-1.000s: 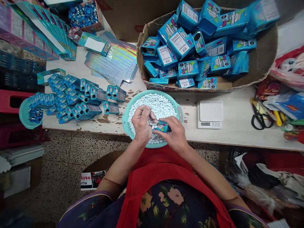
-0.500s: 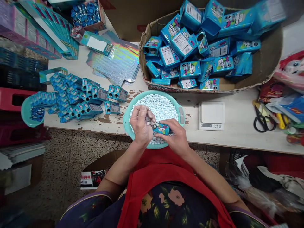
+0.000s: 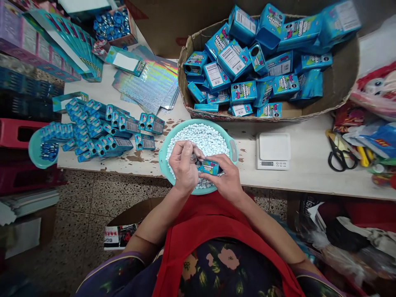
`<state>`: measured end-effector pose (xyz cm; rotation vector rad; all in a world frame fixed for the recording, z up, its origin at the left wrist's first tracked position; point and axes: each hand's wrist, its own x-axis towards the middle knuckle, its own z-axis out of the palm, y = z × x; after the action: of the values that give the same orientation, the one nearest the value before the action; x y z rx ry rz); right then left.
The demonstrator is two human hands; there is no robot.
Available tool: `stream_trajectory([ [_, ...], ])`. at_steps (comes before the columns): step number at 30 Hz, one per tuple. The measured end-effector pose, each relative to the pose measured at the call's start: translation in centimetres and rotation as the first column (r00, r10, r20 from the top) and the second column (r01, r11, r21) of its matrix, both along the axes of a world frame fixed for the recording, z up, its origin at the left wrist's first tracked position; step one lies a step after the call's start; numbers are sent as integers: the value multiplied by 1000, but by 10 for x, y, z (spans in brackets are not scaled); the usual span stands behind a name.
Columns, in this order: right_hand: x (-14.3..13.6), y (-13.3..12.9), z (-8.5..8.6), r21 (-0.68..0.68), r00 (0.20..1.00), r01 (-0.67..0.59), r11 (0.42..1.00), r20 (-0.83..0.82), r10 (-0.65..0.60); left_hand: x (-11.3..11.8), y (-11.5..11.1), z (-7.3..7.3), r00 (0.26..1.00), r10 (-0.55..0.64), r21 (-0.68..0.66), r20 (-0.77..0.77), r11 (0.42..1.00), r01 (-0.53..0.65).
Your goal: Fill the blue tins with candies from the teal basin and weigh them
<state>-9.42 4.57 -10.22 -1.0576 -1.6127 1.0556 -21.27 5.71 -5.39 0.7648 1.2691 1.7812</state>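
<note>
My right hand [image 3: 228, 177] grips a small blue candy box [image 3: 209, 166] between thumb and fingers, with the box's end turned toward my left hand. Curled and cupped, my left hand [image 3: 185, 169] is right beside that end, its fingertips close to the box. A few small pale candies show dimly in its palm; how many cannot be made out. Both hands are over a turquoise bowl [image 3: 163, 159] filled with small white candies [image 3: 201, 135].
Filled-looking blue boxes [image 3: 235, 60] lie in a large cardboard carton [image 3: 348, 99]. Several small blue boxes [image 3: 93, 128] stand in rows at left, near holographic sheets [image 3: 151, 80]. A white scale [image 3: 273, 150] and scissors [image 3: 339, 159] lie at right. A small bowl [image 3: 35, 154] holds blue caps.
Candies that spilled visibly from my left hand's fingers at the box's end are now mostly out of sight. My left fingers have closed in more. The whole view has shifted slightly.
</note>
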Motion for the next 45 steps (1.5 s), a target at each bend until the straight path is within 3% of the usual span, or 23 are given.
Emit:
stream_trajectory([
  [5, -1, 0, -5, -68, 1000, 6, 998, -22, -8, 3, -1, -4, 999, 8, -32, -32, 999, -9],
  [9, 0, 3, -3, -98, 999, 22, 995, -34, -25, 7, -5, 1, 999, -5, -45, -39, 999, 4],
  [12, 9, 5, -4, -117, 997, 25, 993, -67, -33, 1, -2, 0, 996, 40, -12, -78, 999, -41],
  [14, 18, 5, -7, -128, 993, 27, 991, -112, -41, -10, 5, -12, 985, 96, 6, -143, 995, -96],
  [16, 28, 4, -10, -141, 988, 45, 989, -141, -65, -23, 14, -36, 947, 76, -45, -311, 995, -94],
  [18, 37, 4, -13, -169, 987, 59, 984, -139, -83, -33, 21, -66, 813, -122, -203, -569, 979, 5],
  [21, 46, 4, -15, -210, 988, 42, 977, -136, -72, -32, 24, -100, 374, -479, -465, -794, 875, 134],
  [23, 49, 6, -17, -205, 983, 30, 978, -173, -67, -25, 24, -109, 115, -546, -535, -830, 837, 113],
  [25, 50, 8, -19, -196, 975, 23, 980, -212, -65, -18, 23, -111, -16, -552, -551, -834, 830, 79],
  [26, 49, 9, -21, -201, 974, 24, 979, -216, -69, -16, 23, -111, -19, -558, -558, -829, 826, 76],
  [28, 48, 10, -22, -222, 979, 41, 974, -184, -83, -16, 25, -112, 103, -566, -560, -818, 824, 86],
  [29, 48, 10, -21, -231, 983, 59, 971, -155, -96, -18, 26, -111, 224, -553, -549, -802, 831, 86],
  [31, 48, 10, -18, -228, 988, 96, 969, -96, -121, -22, 27, -107, 556, -462, -506, -691, 858, 84],
  [33, 46, 8, -12, -201, 990, 120, 972, -45, -132, -25, 26, -93, 874, -297, -453, -384, 886, 103],
  [34, 45, 8, -9, -182, 991, 124, 975, -17, -130, -25, 25, -82, 959, -220, -425, -176, 896, 128],
  [36, 39, 6, -4, -140, 993, 116, 983, 42, -111, -24, 22, -55, 974, -134, -349, 185, 917, 192],
  [38, 30, 5, 0, -95, 993, 83, 992, 91, -74, -20, 19, -29, 928, -132, -249, 348, 942, 227],
  [41, 15, 5, 2, -46, 992, 9, 999, 127, -3, -10, 16, -6, 945, -101, -143, 310, 978, 152],
  [45, 5, 5, 0, -30, 991, -21, 999, 130, 25, -3, 15, -8, 980, -8, -111, 198, 993, 30],
])
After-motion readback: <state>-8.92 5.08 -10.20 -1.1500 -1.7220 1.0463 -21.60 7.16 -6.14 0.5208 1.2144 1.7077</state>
